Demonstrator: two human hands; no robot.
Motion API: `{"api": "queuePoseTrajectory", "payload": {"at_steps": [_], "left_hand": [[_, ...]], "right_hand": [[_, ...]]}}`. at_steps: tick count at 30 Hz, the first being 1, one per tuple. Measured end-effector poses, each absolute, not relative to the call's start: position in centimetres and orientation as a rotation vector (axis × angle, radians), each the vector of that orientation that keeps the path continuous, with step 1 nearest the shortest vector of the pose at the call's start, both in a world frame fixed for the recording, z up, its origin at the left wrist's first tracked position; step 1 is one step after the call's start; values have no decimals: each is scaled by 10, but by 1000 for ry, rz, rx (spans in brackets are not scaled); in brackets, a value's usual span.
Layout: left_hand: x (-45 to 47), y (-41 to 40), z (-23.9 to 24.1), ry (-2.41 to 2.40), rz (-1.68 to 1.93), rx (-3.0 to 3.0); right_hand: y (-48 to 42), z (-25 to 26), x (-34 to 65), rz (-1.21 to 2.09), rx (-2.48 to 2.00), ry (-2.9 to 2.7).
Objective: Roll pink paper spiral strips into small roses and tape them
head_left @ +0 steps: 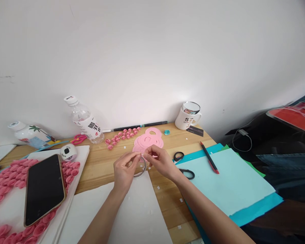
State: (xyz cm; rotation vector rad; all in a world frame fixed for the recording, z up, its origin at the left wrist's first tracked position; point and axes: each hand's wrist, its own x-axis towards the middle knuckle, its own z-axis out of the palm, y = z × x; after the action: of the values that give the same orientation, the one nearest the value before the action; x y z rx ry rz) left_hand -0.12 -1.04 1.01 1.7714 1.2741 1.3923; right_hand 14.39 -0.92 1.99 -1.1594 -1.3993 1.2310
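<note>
My left hand (125, 166) and my right hand (161, 161) meet over the middle of the table, fingertips pinched close together. What the fingertips hold is too small to make out. Just below them is a roll of tape (144, 169), seen as a thin ring partly covered by my left hand; I cannot tell whether it hangs from the fingers or rests on the table. Behind the hands lies a pile of pink paper spiral cutouts (149, 139). Several rolled pink paper flowers (124, 135) sit to its left, and one teal paper roll (167, 132) to its right.
White paper (142, 210) lies under my forearms. At left, a phone (44, 189) rests on a board with pink flowers; a water bottle (87, 125) stands behind. At right are scissors (188, 174), teal sheets (256, 208), a pen (209, 157) and a mug (183, 118).
</note>
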Motion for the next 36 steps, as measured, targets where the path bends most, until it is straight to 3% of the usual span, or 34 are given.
{"api": "queuePoseTrajectory", "payload": {"at_steps": [6,17,20,28,36], "left_hand": [[-1,-10,10,1202,1440,1985],[0,-11,11,1243,1412,1993],[0,-12,12,1277,1367,1881],[3,-15,19,1286,1298,1498],[3,-13,19,1269,1241,1304]], "right_hand": [[-8,27,147,1469,-1149,-1326],[-7,23,148,1504,-1148,-1318],[-8,22,146,1406,-1158,-1371],[-16,14,133,725,-1162,-1602],[-20,15,129,631,-1108,-1548]]}}
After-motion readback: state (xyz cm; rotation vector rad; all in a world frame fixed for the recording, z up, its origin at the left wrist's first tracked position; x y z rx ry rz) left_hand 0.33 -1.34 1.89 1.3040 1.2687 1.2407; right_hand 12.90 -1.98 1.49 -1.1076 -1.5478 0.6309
